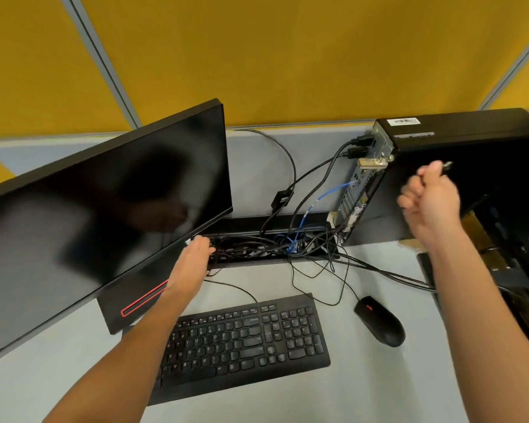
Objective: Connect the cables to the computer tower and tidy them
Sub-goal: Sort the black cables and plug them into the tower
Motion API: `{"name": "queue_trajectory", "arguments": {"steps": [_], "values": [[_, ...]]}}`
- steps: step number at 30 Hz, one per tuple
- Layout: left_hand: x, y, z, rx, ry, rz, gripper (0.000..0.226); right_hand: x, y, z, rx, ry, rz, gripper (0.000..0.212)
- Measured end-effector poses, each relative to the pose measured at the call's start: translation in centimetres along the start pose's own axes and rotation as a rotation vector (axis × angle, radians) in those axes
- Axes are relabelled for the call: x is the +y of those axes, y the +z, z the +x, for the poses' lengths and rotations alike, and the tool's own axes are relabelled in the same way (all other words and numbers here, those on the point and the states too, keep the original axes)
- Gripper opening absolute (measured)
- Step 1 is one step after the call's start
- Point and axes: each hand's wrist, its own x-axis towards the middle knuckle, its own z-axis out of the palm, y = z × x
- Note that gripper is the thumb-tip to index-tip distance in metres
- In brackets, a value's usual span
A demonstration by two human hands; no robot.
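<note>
Here the right hand [431, 190] curled its fingers round a plug [446, 165] beside the tower [458, 138]. The left hand [196, 254] reached into the cables [257, 248]; its fingers' state was unclear.

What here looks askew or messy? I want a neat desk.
The monitor tilts steeply, its right side raised. Black and blue cables lie tangled in the cable tray and spill over the desk beside the mouse.

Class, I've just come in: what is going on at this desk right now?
A person is cabling a computer tower. The right hand holds a dark plug up beside the tower. The left hand reaches into the cable tray, among tangled cables. Several cables, one blue, already run to the tower's back.
</note>
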Motion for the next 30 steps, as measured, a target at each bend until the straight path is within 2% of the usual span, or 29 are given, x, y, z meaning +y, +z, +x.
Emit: {"name": "queue_trajectory", "arguments": {"steps": [2,4,6,8,12,14,16,20,23,25,27,30], "values": [[-0.5,0.3,-0.2,0.035,-0.066,-0.117,0.035,-0.2,-1.8,0.5,0.125,-0.125,-0.260,0.027],[-0.2,0.5,0.3,0.056,-0.235,-0.392,0.047,0.6,-3.6,0.6,0.155,-0.266,-0.566,0.027],[0.2,0.6,1.5,0.082,-0.389,-0.589,0.049,1.9,-5.0,0.6,0.163,-0.367,-0.824,0.032],[0.1,0.7,2.4,0.109,-0.455,-0.672,0.048,2.9,-6.1,0.5,0.232,-0.421,-0.959,0.038],[-0.3,0.8,1.5,0.052,-0.406,-0.565,0.062,3.7,-9.0,0.9,0.429,-0.458,-0.975,0.047],[-0.3,1.2,1.1,0.004,-0.331,-0.434,0.072,4.1,-9.3,0.6,0.413,-0.460,-1.005,0.047],[0.1,1.9,1.2,-0.027,-0.236,-0.315,0.073,4.7,-7.9,-0.5,0.306,-0.415,-1.032,0.041],[2.3,2.0,2.0,0.019,-0.143,-0.229,0.055,6.8,-3.3,-3.0,0.007,-0.407,-1.024,0.029],[4.1,1.3,2.2,0.033,-0.097,-0.263,0.055,9.0,-0.4,-3.8,-0.121,-0.401,-0.926,0.030],[5.0,0.9,2.3,0.009,-0.066,-0.318,0.056,10.0,1.6,-3.9,-0.157,-0.243,-0.742,0.032],[5.6,0.7,2.4,-0.009,-0.080,-0.350,0.055,10.8,3.5,-3.8,-0.173,0.011,-0.489,0.034],[5.7,1.0,3.2,0.028,-0.018,-0.274,0.044,11.7,5.4,-2.9,-0.120,0.239,-0.238,0.031]]}}
